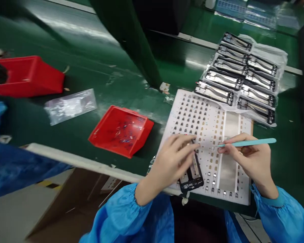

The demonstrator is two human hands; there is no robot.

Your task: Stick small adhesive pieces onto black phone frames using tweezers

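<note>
My right hand (pixel 253 158) pinches turquoise tweezers (pixel 255 142), whose tip points left over the white board (pixel 205 135). Small dark parts sit in rows on that board, among bare tan spots. With curled fingers, my left hand (pixel 171 157) grips a black phone frame (pixel 192 180) near the board's lower left. The hand hides the frame's upper part. A pale strip (pixel 229 168) runs lengthwise down the board, partly under my right hand. Beyond the board's far edge, several more phone frames (pixel 224 79) lie in two columns on a white tray (pixel 273 52).
Left of the board stands a red bin (pixel 120 131) with small bits inside. Farther left are a clear plastic bag (pixel 71 106) and another red bin (pixel 32 77). A blue sleeve (pixel 15 162) of another person shows at left. A dark green post (pixel 134 40) rises behind the bench.
</note>
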